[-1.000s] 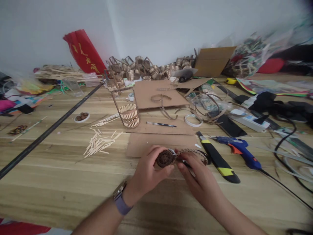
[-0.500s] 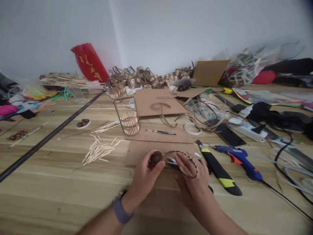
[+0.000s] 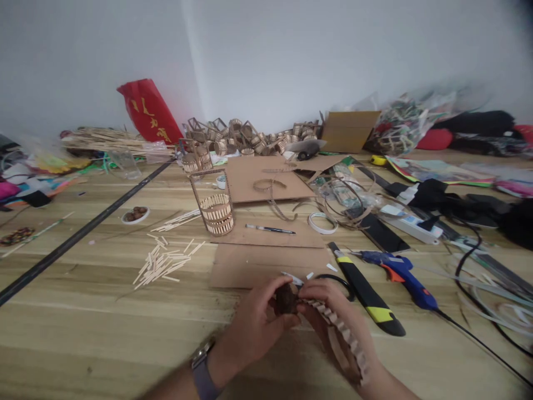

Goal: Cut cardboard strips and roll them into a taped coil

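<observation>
My left hand (image 3: 252,325), with a watch at its wrist, is closed around a dark brown, rough ball (image 3: 285,299). My right hand (image 3: 333,314) pinches a curved strip of corrugated cardboard (image 3: 343,333), whose ridged edge bends down over the palm. One end of the strip meets the ball between the two hands. Beneath and beyond them, a flat cardboard piece (image 3: 266,264) lies on the wooden table. Partly hidden behind my right hand is a pair of scissors (image 3: 347,284), dark at its handle loop.
To the right lie a black-and-yellow utility knife (image 3: 366,291) and a blue glue gun (image 3: 402,272). Short sticks (image 3: 164,264) are scattered left, near a dish of brown balls (image 3: 135,215). A small stick basket (image 3: 216,214), a pen (image 3: 270,229) and a tape roll (image 3: 323,223) stand or lie ahead.
Both hands have come closer together and lower. The cardboard strip has swung from a loop over my right fingers to a downward curve, its end now at the ball.
</observation>
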A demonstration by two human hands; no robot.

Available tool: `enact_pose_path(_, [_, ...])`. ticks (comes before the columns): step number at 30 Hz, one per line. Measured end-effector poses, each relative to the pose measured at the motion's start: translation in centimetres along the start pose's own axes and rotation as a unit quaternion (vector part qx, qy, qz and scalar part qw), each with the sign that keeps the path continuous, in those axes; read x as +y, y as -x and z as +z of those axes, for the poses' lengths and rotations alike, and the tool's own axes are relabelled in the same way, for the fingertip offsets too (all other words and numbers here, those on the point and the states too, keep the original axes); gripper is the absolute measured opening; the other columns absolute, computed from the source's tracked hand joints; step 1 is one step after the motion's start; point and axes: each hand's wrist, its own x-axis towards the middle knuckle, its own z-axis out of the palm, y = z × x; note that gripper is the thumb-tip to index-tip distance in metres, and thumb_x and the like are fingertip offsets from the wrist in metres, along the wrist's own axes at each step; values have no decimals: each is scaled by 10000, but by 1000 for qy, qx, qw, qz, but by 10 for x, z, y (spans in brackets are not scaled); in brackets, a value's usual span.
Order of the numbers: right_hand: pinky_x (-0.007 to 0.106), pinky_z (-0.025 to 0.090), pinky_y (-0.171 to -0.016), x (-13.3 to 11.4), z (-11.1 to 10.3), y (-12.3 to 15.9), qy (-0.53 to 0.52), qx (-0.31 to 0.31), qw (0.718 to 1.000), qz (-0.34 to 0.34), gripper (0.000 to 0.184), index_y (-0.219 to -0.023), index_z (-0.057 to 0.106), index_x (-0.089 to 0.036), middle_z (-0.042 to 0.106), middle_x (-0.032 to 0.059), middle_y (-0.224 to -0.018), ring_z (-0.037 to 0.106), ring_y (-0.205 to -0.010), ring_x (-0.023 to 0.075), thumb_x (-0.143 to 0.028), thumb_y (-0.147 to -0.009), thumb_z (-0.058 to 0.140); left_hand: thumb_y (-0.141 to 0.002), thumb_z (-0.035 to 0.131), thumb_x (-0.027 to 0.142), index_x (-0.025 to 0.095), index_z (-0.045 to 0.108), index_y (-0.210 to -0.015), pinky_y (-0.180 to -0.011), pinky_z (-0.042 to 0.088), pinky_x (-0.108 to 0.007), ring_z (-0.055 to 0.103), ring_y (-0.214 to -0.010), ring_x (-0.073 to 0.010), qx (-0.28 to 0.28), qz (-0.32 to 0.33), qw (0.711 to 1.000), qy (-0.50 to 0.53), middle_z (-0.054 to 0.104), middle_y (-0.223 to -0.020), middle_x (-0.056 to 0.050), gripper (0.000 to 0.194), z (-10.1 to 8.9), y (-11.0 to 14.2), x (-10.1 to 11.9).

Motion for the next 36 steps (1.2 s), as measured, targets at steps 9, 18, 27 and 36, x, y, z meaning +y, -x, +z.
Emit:
enact_pose_path(9, [268, 583, -664, 23, -5, 8, 23, -88, 995, -38, 135, -944, 699, -254, 724, 29, -815, 706, -740, 182, -168, -872, 625, -832, 695, 275, 238, 620, -1219, -936, 460, -311, 612, -1032, -220, -29, 31, 999, -24, 677, -1156, -53, 396, -3, -2, 10])
enact_pose_path(18, [252, 563, -674, 27, -5, 9, 18, -84, 995, -55, 216, -974, 690, -261, 699, 24, -826, 691, -766, 168, -107, -880, 572, -811, 728, 289, 237, 610, -1242, -911, 454, -291, 611, -1019, -216, -31, 12, 999, -10, 673, -1153, -47, 450, -1, 0, 4])
enact_pose_path(27, [283, 576, -673, 23, -7, 9, 73, -101, 991, -39, 251, -1097, 646, -245, 734, 47, -900, 704, -792, 199, -160, -907, 506, -786, 752, 348, 233, 642, -1194, -879, 476, -303, 623, -1002, -226, -26, -18, 996, 83, 686, -1105, -52, 438, -1, -4, 5])
enact_pose_path(36, [301, 546, -669, 37, -56, -34, 191, -69, 974, 97, 266, -837, 680, -235, 743, 47, -807, 697, -743, 207, -390, -929, 484, -737, 767, 480, 168, 602, -1209, -859, 495, -340, 624, -982, -252, 47, -78, 974, 210, 650, -1065, -105, 589, -8, -15, -22])
